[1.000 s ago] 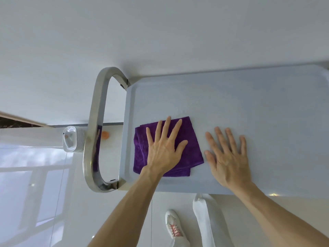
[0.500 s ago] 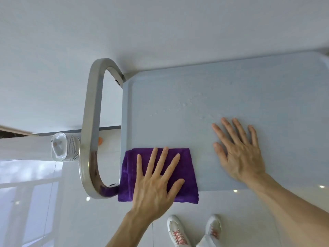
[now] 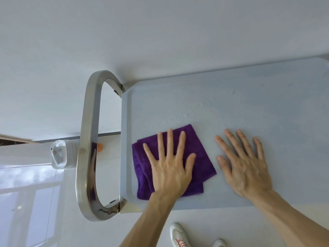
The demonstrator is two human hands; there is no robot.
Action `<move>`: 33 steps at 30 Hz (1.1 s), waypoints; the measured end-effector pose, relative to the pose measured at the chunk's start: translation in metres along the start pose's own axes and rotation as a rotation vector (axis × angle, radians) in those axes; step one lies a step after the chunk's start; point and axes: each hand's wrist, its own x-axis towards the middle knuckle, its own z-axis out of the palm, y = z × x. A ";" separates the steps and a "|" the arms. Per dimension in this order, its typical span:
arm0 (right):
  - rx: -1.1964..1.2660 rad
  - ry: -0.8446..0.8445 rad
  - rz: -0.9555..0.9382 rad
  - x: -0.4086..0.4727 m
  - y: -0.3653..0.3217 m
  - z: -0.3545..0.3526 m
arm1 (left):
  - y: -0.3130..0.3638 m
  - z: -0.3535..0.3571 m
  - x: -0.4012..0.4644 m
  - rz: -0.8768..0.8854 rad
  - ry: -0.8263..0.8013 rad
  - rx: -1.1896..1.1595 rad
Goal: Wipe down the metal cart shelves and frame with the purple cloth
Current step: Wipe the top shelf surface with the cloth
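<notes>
Since half a second ago the purple cloth (image 3: pixel 170 163) has slid back from the near edge of the top shelf (image 3: pixel 249 104), where it overhung, to lie wholly on the shelf again, just inside the left-hand rim. It is folded into a rough square, turned a little askew, its far corner pointing away from the person. The left hand (image 3: pixel 169 168) lies flat on top of it, fingers straight and spread, pressing it down; the cloth sits directly under the palm, so this hand alone drives the wipe. The right hand (image 3: pixel 245 168) rests just beside the cloth's right edge, also flat with fingers spread, holding nothing and bracing on bare shelf. Beyond the cloth, scattered water droplets (image 3: pixel 194 113) mark ground not yet wiped, away from the person and to the right. The cart's steel handle loop (image 3: pixel 85 148) stands to the left of the shelf. Nothing else lies on the shelf.
</notes>
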 end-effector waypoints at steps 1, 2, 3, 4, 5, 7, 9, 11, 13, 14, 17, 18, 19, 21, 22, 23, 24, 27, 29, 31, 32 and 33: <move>-0.001 0.000 -0.002 0.000 0.000 0.000 | 0.001 0.002 -0.009 0.051 -0.002 -0.003; -0.003 -0.002 -0.004 0.000 0.000 0.000 | -0.002 0.005 -0.020 0.098 -0.006 -0.006; -0.002 -0.003 -0.005 0.000 0.000 -0.001 | -0.008 0.007 -0.034 0.134 -0.013 -0.007; 0.000 0.001 -0.006 0.000 0.000 -0.001 | -0.018 0.009 -0.047 0.157 -0.019 -0.009; 0.001 0.003 -0.009 0.000 0.001 -0.001 | -0.030 0.009 -0.057 0.165 -0.023 -0.012; 0.001 0.002 -0.010 0.000 0.001 -0.001 | -0.054 0.005 -0.061 0.128 -0.026 -0.011; 0.002 0.006 -0.006 0.000 0.001 -0.001 | -0.068 -0.001 -0.042 0.034 -0.020 0.011; 0.004 0.017 -0.008 0.000 0.001 0.000 | -0.071 -0.007 -0.006 -0.097 0.005 0.021; 0.004 0.025 -0.010 0.001 0.003 0.000 | -0.062 -0.012 0.038 -0.185 0.025 0.004; 0.003 0.026 -0.011 0.001 0.004 0.001 | -0.055 -0.013 0.059 -0.193 0.030 -0.005; 0.012 0.032 -0.012 0.000 0.004 0.001 | -0.024 -0.013 0.097 -0.112 0.026 -0.019; 0.013 0.032 -0.014 0.000 0.004 0.000 | -0.014 -0.012 0.101 -0.077 0.023 -0.019; 0.011 0.030 -0.017 0.000 0.003 0.000 | -0.006 -0.010 0.100 -0.047 0.021 -0.013; 0.002 0.016 -0.021 0.000 0.003 0.000 | 0.000 -0.006 0.087 0.014 0.023 0.011; 0.002 0.009 -0.018 0.000 0.003 0.000 | -0.001 -0.005 0.076 0.044 0.025 0.020; 0.003 0.003 -0.014 0.001 0.003 -0.001 | -0.004 -0.003 0.062 0.068 0.025 0.023; 0.003 -0.003 -0.011 0.001 0.003 -0.001 | -0.009 -0.002 0.046 0.088 0.022 0.023; 0.004 -0.005 0.000 0.000 0.001 -0.001 | -0.033 0.003 0.000 0.110 -0.001 0.043; 0.014 0.015 0.005 0.000 0.001 0.000 | -0.049 0.001 -0.005 0.085 -0.008 0.059; 0.024 0.032 0.001 0.001 0.001 0.001 | -0.060 -0.005 0.019 0.038 0.003 0.071; 0.030 0.040 -0.002 0.001 0.002 0.001 | -0.064 -0.010 0.038 0.009 0.010 0.073; 0.036 0.046 -0.002 0.002 0.003 0.002 | -0.067 -0.015 0.060 -0.025 0.011 0.065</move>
